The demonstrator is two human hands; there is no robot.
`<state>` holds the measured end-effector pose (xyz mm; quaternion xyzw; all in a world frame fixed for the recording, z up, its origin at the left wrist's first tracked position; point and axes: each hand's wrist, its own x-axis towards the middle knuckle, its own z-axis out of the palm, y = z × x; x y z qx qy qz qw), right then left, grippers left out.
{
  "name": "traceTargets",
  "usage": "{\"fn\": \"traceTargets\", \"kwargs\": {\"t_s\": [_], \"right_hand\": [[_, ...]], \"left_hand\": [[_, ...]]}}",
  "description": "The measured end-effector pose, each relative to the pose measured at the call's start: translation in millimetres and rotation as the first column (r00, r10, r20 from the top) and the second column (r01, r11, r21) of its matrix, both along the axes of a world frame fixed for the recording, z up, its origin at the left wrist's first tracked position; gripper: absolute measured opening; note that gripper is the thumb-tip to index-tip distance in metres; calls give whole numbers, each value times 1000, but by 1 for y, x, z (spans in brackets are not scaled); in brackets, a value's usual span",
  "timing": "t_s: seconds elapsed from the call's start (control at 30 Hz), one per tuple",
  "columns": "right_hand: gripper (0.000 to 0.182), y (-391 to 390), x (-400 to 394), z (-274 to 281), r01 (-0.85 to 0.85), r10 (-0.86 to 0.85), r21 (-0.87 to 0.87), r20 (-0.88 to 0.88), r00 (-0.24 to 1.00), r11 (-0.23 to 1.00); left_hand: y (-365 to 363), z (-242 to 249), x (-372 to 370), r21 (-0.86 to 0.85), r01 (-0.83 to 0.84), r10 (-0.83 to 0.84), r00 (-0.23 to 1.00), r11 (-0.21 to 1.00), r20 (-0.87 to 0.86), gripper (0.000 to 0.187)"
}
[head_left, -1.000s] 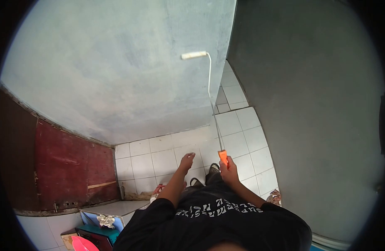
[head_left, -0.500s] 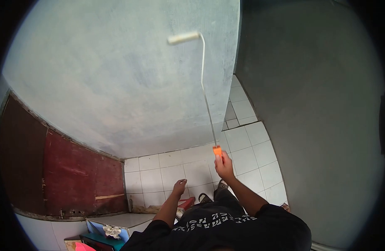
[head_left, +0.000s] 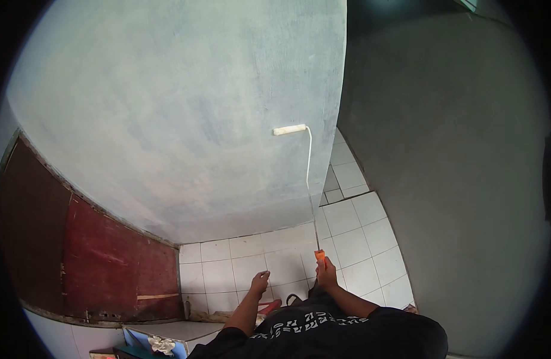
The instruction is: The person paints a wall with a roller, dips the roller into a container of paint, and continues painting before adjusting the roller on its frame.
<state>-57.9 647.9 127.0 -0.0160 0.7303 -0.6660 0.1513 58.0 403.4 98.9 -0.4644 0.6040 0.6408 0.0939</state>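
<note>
My right hand (head_left: 327, 274) is wrapped round the orange handle (head_left: 320, 256) of a paint roller. Its long thin frame reaches up and away from me. The white roller sleeve (head_left: 289, 130) lies against the patchy pale blue-white wall (head_left: 185, 113), towards that wall's right edge. Held low in front of my body, my left hand (head_left: 261, 282) has its fingers curled together, and I see nothing in them. White floor tiles (head_left: 246, 248) are below both hands.
At the left is a dark red panel (head_left: 102, 251) with worn edges. A dark grey wall (head_left: 449, 179) stands on the right, past a tiled gap. Near my feet lies something red (head_left: 269, 307). A blue item with a white flower (head_left: 162, 345) is at the lower left.
The roller sleeve has come down the wall and a little to the right. My right hand has dropped lower with the handle. My left hand is slightly lower, and the view has tilted up somewhat.
</note>
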Motion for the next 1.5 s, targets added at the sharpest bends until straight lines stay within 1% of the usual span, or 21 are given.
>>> {"fn": "traceTargets", "kwargs": {"t_s": [0.03, 0.1, 0.17, 0.23, 0.33, 0.47, 0.57, 0.67, 0.7, 0.73, 0.8, 0.87, 0.93, 1.03, 1.13, 1.23, 1.27, 1.33, 1.4, 1.43, 1.5], "right_hand": [[35, 0, -3, 15, -2, 3, 59, -17, 1000, 998], [36, -14, -21, 50, 11, -10, 19, -64, 998, 1000], [36, -31, -49, 91, 39, -40, -10, -294, 955, 999], [37, -47, -86, 162, 39, -53, -48, -343, 938, 998], [39, -60, -127, 264, 23, -44, -63, -371, 928, 998], [40, -66, -140, 308, 13, -48, -110, -318, 947, 994], [37, -62, -140, 223, 8, -27, -50, -383, 923, 999], [37, -40, -93, 106, -31, 21, -25, -315, 949, 999], [36, -30, -70, 87, -30, 30, 7, -217, 976, 1000], [34, -25, -58, 59, 5, -6, -2, -267, 964, 1000], [34, -23, -61, 68, 5, -10, -16, -287, 958, 1000], [36, -25, -73, 99, 11, -23, -35, -347, 938, 999], [38, -40, -103, 184, -30, 3, -72, -350, 937, 997], [40, -67, -155, 317, 12, -57, -84, -560, 827, 996], [46, -79, -176, 429, -13, -21, -72, -463, 886, 997], [47, -101, -200, 421, 83, -87, -34, -602, 794, 996], [47, -103, -195, 405, 70, -70, -20, -551, 832, 997], [47, -114, -192, 325, 139, -172, -104, -691, 702, 985], [47, -102, -154, 248, 49, -51, -17, -560, 827, 999], [45, -96, -140, 186, 60, -38, 24, -527, 849, 998], [43, -66, -85, 114, 18, 33, 106, -461, 887, 994]], "left_hand": [[-3, 1, 4, 19, -11, 11, 1000, 1000, 10, 40], [-8, -4, 6, 24, -1, 1, 1000, 1000, 9, 38], [-11, 2, 5, 38, -45, 44, 998, 998, 36, 38], [-13, 5, 3, 29, -26, 26, 1000, 999, 17, 37], [-16, 2, -4, 34, 12, -13, 1000, 999, 9, 37], [-15, -3, -12, 14, 51, -51, 999, 999, 9, 44], [-16, -8, -9, 24, 69, -69, 998, 997, 2, 50], [-17, 4, 4, 113, 89, -94, 995, 990, 39, 58], [-20, 2, 11, 109, 88, -92, 995, 990, 31, 58], [-24, 1, 18, 113, 69, -75, 996, 991, 51, 58], [-32, -7, 25, 117, 45, -52, 997, 992, 59, 58], [-37, -18, 35, 72, -41, 33, 994, 997, 108, 52], [-42, -21, 39, 63, -41, 33, 993, 997, 114, 51], [-52, -21, 27, 44, -43, 38, 993, 998, 114, 50], [-55, -9, 18, 28, -40, 38, 998, 999, 58, 50], [-51, 0, 9, 1, -39, 39, 999, 999, 0, 49], [-49, 1, 8, 14, -41, 42, 999, 999, -21, 50], [-45, 3, 4, 24, -51, 52, 997, 998, -52, 50], [-41, 7, 9, 57, -61, 63, 997, 997, -35, 51], [-40, 9, 12, 57, -69, 71, 997, 996, -34, 51], [-36, 14, 20, 94, -46, 45, 999, 994, 13, 56]]}}
